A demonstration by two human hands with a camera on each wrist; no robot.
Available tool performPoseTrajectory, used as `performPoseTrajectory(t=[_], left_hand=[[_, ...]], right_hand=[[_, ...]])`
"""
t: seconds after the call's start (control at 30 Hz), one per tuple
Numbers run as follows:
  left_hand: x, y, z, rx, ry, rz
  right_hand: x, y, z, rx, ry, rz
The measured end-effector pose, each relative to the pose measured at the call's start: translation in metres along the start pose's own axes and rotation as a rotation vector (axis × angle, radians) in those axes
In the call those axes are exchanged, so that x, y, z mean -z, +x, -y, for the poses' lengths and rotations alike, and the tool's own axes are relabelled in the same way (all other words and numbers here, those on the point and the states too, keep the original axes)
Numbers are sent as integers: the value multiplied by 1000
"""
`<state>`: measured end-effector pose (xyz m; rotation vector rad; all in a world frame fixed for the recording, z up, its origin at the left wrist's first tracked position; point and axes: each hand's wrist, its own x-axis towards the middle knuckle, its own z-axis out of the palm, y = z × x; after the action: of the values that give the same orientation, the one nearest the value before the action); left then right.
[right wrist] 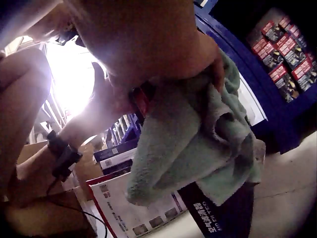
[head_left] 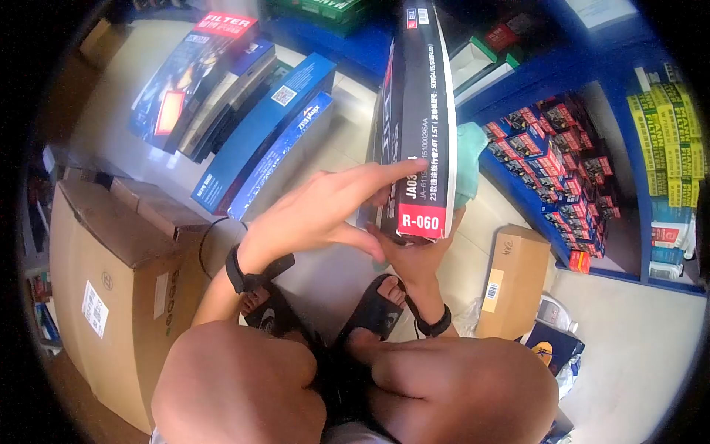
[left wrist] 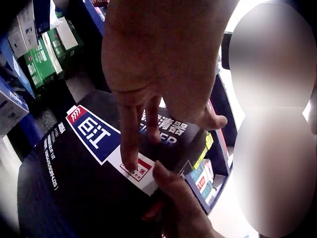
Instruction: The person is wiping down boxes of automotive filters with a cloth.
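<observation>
A black box with a red R-060 end label (head_left: 420, 220) stands on edge above the feet in the head view. My left hand (head_left: 314, 211) reaches to its near end, fingers extended; in the left wrist view the left hand's fingertips (left wrist: 130, 166) rest on the printed face of the black box (left wrist: 94, 198). My right hand (head_left: 418, 259) grips the box's near bottom corner, its thumb on the face. A green cloth (right wrist: 173, 144) hangs between the right hand (right wrist: 148, 54) and the box, covering part of the box in the right wrist view.
Several filter boxes (head_left: 262, 133) stand in a row at upper left. A large carton (head_left: 118, 296) is at the left, a smaller brown box (head_left: 514, 281) on the floor at right. Blue shelving (head_left: 606, 251) with small red-and-black boxes (head_left: 566, 159) and yellow packs (head_left: 669, 140) runs along the right.
</observation>
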<state>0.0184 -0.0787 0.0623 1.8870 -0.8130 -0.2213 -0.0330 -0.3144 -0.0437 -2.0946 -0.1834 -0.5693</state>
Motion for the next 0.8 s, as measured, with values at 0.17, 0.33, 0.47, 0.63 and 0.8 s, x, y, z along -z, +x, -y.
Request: performPoseTrajectory(t=[0.17, 0.33, 0.47, 0.63, 0.8], left_hand=[[-7, 12, -8, -47, -14, -50], [-10, 10, -12, -112, 253, -190], [-6, 11, -7, -136, 318, -184], [-9, 14, -15, -226, 398, -260], [-19, 12, -5, -408, 485, -430]], right_hand=[[44, 11, -3, -258, 519, 85], [71, 25, 12, -186, 149, 4], [97, 62, 44, 242, -168, -264], [121, 111, 118, 338, -200, -32], [106, 135, 128, 363, -190, 443]])
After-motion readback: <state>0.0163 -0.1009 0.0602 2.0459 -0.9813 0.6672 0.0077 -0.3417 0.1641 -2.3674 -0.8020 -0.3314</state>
